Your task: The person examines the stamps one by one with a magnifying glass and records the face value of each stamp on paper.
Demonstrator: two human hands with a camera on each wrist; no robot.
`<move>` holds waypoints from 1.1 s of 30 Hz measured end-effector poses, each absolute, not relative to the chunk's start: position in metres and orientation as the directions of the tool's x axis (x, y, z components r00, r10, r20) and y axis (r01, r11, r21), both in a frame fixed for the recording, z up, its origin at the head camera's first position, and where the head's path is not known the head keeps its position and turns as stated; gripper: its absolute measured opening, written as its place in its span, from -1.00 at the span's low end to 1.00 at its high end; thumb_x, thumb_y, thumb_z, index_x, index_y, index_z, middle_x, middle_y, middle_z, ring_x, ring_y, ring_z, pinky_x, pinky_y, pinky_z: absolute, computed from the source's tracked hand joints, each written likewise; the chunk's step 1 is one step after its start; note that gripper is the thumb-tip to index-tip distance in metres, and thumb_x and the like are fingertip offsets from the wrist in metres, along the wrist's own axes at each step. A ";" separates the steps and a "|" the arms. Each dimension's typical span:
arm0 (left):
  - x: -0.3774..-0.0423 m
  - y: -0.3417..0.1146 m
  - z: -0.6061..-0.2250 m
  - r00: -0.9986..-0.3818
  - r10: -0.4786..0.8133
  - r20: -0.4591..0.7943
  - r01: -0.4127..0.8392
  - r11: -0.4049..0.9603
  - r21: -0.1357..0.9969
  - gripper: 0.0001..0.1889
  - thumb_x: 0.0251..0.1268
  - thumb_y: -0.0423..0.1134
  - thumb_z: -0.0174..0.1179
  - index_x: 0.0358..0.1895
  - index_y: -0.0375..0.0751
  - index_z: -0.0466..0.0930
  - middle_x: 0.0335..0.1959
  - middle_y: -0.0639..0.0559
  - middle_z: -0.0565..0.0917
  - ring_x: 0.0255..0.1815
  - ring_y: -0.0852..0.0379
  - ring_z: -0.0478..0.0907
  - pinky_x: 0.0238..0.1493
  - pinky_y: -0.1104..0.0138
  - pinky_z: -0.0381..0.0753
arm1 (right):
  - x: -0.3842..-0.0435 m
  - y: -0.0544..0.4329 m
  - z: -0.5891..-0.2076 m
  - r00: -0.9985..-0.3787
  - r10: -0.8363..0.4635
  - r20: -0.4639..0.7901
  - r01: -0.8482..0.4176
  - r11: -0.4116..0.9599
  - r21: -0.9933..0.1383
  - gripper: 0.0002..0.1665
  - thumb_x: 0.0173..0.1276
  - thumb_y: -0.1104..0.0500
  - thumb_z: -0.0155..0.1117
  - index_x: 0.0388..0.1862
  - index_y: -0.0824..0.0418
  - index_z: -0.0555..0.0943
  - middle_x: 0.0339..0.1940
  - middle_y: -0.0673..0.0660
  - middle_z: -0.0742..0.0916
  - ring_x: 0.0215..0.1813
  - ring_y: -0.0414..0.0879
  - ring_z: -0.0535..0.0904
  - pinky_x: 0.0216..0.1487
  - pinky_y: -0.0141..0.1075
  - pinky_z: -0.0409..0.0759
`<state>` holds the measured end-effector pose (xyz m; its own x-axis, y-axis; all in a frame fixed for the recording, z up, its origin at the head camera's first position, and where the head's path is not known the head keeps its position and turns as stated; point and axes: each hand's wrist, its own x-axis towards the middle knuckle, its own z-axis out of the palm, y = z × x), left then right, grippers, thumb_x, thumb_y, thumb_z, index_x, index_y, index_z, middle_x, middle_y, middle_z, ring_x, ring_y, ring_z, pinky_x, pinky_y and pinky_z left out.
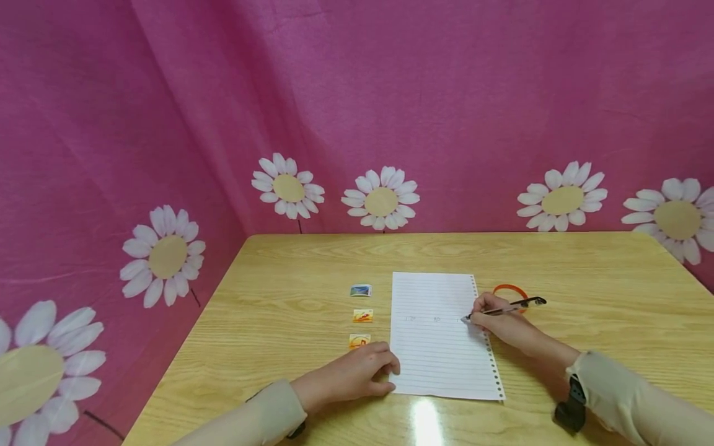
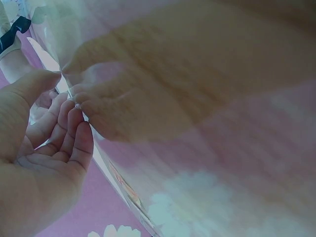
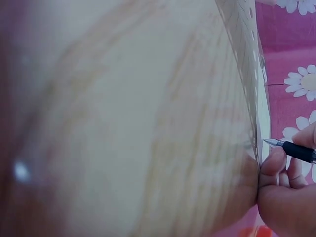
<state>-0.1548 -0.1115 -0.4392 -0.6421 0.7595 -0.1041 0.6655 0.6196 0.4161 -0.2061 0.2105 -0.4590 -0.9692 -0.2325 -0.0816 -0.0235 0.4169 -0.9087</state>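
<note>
A sheet of lined paper (image 1: pixel 437 365) with punched holes down its right edge lies on the table, with faint pencil-like marks across its middle. My right hand (image 1: pixel 507 325) pinches a pen (image 1: pixel 524 303), its tip on the sheet at the right end of the marks. In the right wrist view the pen (image 3: pixel 296 150) shows a dark grip and a metal point. My left hand (image 1: pixel 362 375) rests at the sheet's lower left edge, its fingertips touching there. In the left wrist view the fingers of the left hand (image 2: pixel 54 143) are loosely bent and hold nothing.
Left of the paper lie three small stamp-like cards in a column: a blue one (image 1: pixel 361 290), a yellow one (image 1: pixel 363 316) and another yellow one (image 1: pixel 359 340) beside the left hand. An orange ring (image 1: pixel 509 287) lies behind the right hand. Pink flowered cloth (image 1: pixel 446 124) borders the wooden table (image 1: pixel 279 297).
</note>
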 end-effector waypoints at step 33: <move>-0.156 -0.113 -0.442 -0.641 0.761 -0.099 0.664 0.615 0.426 -0.84 0.32 -0.16 0.26 -0.10 -0.06 0.62 -0.25 0.20 0.51 -0.27 0.40 0.32 -0.17 0.60 0.40 | -0.208 0.215 -0.461 -0.938 -0.345 -0.026 -0.113 0.374 -0.920 -0.85 0.30 0.30 0.14 -0.27 0.38 0.39 -0.49 -0.04 0.44 -0.41 -0.27 0.36 -0.38 -0.41 0.29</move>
